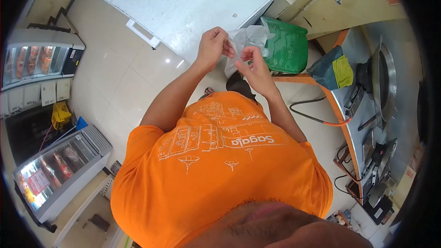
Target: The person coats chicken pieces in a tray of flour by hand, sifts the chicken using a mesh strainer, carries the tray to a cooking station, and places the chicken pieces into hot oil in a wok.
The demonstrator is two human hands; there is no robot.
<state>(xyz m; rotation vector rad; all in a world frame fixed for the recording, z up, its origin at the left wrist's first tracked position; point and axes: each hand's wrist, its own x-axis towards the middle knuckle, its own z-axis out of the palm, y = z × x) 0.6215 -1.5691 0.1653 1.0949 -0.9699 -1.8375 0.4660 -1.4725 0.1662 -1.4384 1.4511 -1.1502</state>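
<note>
A clear plastic bag [251, 36] hangs between my two hands, in front of my orange shirt. My left hand [214, 47] is closed on its left edge, fingertips pinched together. On the other side my right hand [255, 70] has its thumb and fingers bent in and pinched at the bag's near part. The bag is thin and crumpled, and whether anything is inside cannot be made out. Just behind it stands a green bin [288, 46], partly covered by the bag.
A white chest freezer [179, 4] with a handle [142, 34] lies ahead. To the right, a steel counter carries a wok [385, 80], a yellow cloth [342, 71] and a hose [312, 110]. Display fridges [39, 62] stand on the left over a tiled floor [108, 64].
</note>
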